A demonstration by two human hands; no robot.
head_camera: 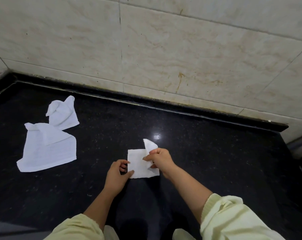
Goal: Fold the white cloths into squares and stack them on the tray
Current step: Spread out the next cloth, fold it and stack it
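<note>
The white cloth (141, 164) is lying between the hands, with the left hand (118, 172) pinching its left edge and the right hand (159, 159) apparently pinching the raised right flap.

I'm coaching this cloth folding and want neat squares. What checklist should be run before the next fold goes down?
1. Left hand grips the left edge of the small white cloth: ok.
2. Right hand pinches that cloth's raised flap: ok.
3. Flap flat, edges lined up: not ok, it stands up.
4. Bare black speckled stone counter around the cloth: ok.
5. Larger rumpled white cloth and farther rumpled white cloth folded: not ok.
6. Tray ready for stacking: cannot tell, none in view.
</note>
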